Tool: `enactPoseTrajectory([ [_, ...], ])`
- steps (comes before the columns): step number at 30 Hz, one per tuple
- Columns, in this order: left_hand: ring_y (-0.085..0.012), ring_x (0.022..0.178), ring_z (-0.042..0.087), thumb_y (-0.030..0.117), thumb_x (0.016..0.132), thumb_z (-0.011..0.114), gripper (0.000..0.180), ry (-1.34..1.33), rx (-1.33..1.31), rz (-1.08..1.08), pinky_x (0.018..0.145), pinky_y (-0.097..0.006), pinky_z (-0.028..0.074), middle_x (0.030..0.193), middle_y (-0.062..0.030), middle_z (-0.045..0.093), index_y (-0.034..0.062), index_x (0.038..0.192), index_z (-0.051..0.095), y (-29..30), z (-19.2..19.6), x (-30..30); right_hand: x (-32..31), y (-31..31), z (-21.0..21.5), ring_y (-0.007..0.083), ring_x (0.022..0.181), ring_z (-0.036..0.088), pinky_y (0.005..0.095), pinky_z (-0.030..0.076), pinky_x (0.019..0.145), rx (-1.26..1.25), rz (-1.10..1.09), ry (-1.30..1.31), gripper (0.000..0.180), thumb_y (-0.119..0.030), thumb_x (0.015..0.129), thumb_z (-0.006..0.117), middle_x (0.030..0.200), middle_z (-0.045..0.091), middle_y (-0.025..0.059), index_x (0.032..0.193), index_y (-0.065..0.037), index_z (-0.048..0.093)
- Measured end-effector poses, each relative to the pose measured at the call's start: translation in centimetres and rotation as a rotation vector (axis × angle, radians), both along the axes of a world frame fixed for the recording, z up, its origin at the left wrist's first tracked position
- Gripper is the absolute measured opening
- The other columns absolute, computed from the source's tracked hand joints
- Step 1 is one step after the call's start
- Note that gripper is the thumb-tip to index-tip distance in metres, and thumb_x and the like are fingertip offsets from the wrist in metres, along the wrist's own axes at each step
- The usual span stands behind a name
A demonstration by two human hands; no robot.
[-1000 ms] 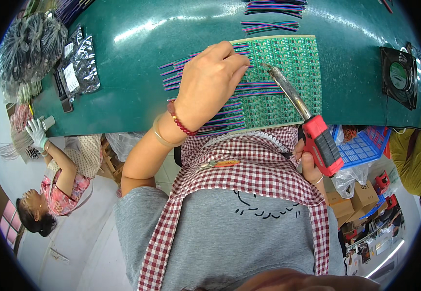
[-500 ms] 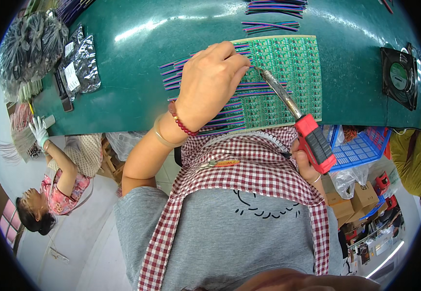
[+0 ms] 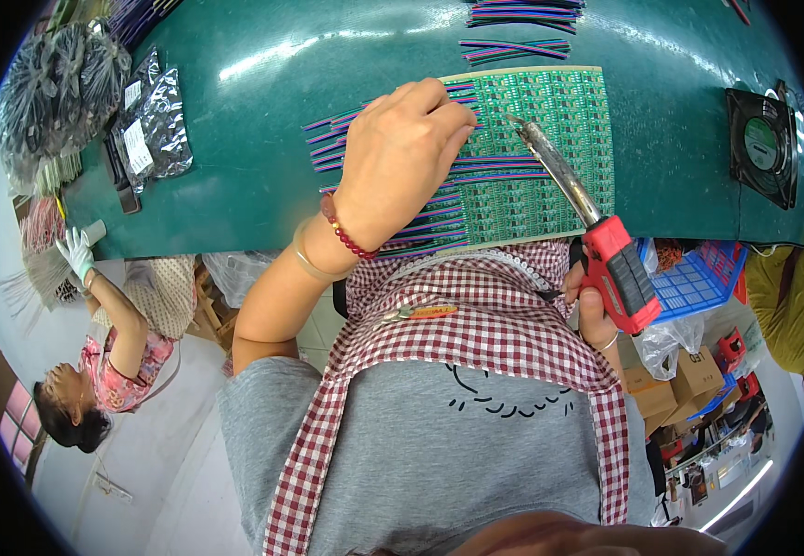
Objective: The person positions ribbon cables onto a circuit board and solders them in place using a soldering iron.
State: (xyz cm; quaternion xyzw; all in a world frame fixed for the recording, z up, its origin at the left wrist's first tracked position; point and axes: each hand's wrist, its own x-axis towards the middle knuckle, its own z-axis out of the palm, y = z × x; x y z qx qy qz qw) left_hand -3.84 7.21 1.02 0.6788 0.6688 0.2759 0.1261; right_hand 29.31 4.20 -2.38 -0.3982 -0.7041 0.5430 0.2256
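A green circuit board panel (image 3: 532, 204) with many small repeated circuits lies near the table's front edge. Short multicoloured wires (image 3: 434, 216) run in rows off its left side. My left hand (image 3: 407, 139) rests over the panel's left part, thumb and fingers pinched together on a coloured wire whose gripped end is mostly hidden. In my right hand (image 3: 595, 320) is a red and black soldering iron (image 3: 620, 271). Its metal tip hovers over the upper middle of the panel, apart from the left fingertips. A few longer wires (image 3: 504, 165) lie across the middle of the board.
More wire bundles (image 3: 522, 14) lie at the far side of the green table (image 3: 263, 167). A black fan (image 3: 761, 148) stands at the right. Bagged parts (image 3: 152, 130) sit at the left, near a gloved co-worker's hand (image 3: 76, 252). Below right is a blue basket (image 3: 694, 283).
The soldering iron has moved right, its tip lifting away from my left fingertips. My left hand stays almost still, and the panel has shifted very slightly.
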Motion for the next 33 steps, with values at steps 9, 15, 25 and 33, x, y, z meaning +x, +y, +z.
enactPoseTrajectory([
  [9,-0.0228,0.081,0.060,0.010,0.075,0.073,0.011,0.086,-0.052,0.000,0.069,-0.036,0.045,0.084,-0.0021,0.061,0.0105,0.085,0.070,-0.5,0.2,0.2,-1.0,0.3,0.7,0.0144,0.059,0.049,0.0289,0.043,0.056,-0.049,-0.039,0.038,0.066,-0.041,0.093,0.058,0.073,0.053,0.0085,0.137,0.005,0.041],
  [15,-0.0235,0.088,0.054,0.013,0.074,0.074,0.017,0.184,-0.039,-0.002,0.075,-0.037,0.039,0.090,-0.0021,0.057,0.0118,0.087,0.064,-1.6,1.5,1.9,-2.0,0.7,1.7,0.0137,0.056,0.049,0.0296,0.044,0.056,-0.190,-0.192,0.166,0.066,-0.044,0.092,0.061,0.073,0.054,0.0074,0.133,0.004,0.044],
  [25,-0.0271,0.086,0.054,0.005,0.074,0.072,0.021,-0.029,-0.088,-0.026,0.074,-0.038,0.042,0.087,-0.0073,0.054,0.0064,0.088,0.057,-1.9,-0.2,5.4,-2.4,1.1,2.5,0.0135,0.055,0.050,0.0297,0.047,0.057,-0.205,-0.339,0.217,0.071,-0.050,0.087,0.065,0.072,0.053,0.0065,0.127,0.005,0.045],
  [33,-0.0305,0.080,0.057,-0.001,0.075,0.069,0.018,-0.150,-0.064,0.018,0.072,-0.040,0.046,0.083,-0.0113,0.055,0.0033,0.087,0.056,-2.0,0.0,4.6,-2.5,1.4,2.5,0.0130,0.054,0.050,0.0290,0.047,0.056,-0.206,-0.372,0.232,0.072,-0.050,0.087,0.066,0.072,0.053,0.0067,0.126,0.006,0.045],
])
